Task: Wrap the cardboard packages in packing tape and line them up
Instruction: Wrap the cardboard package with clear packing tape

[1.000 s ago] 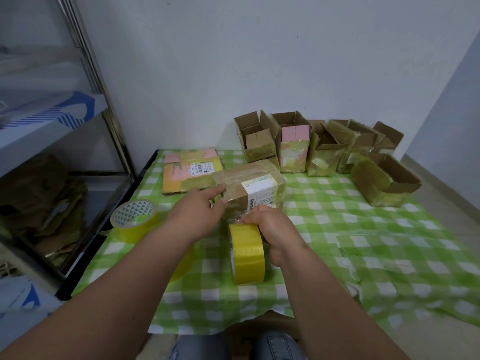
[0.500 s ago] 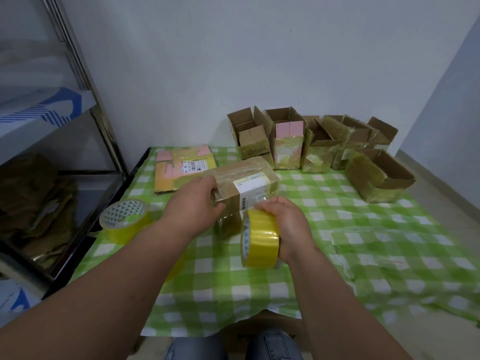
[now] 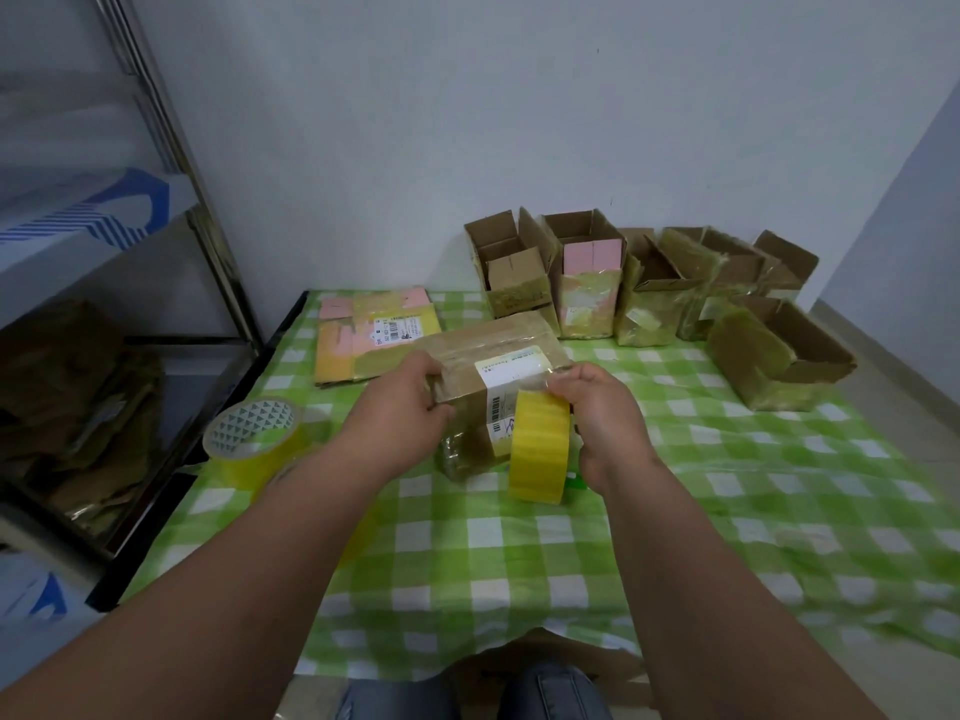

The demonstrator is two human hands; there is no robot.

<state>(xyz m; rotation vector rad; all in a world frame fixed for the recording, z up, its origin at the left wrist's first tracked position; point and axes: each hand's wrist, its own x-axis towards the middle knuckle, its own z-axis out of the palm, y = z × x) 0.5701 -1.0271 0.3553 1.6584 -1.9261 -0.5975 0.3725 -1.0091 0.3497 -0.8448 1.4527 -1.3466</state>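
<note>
Package (image 3: pixel 493 371) mid-frame on checked surface (image 3: pixel 519 553), left hand (image 3: pixel 405 413) gripping its left end. Right hand (image 3: pixel 597 413) grips yellow tape roll (image 3: pixel 537 444) at front face. Risk: package twisting, tape creasing or running skewed.

Yellow tape roll (image 3: pixel 537 449), green-white check cloth (image 3: pixel 498 558)

Table (image 3: pixel 519 563) in green check cloth — flat box (image 3: pixel 374 337) at its back left, tape roll (image 3: pixel 254 439) left edge, open boxes (image 3: pixel 644 288) along the back.

Packing/storage rm — metal shelving (image 3: pixel 208 241), stacked cardboard (image 3: pixel 78 387).
</note>
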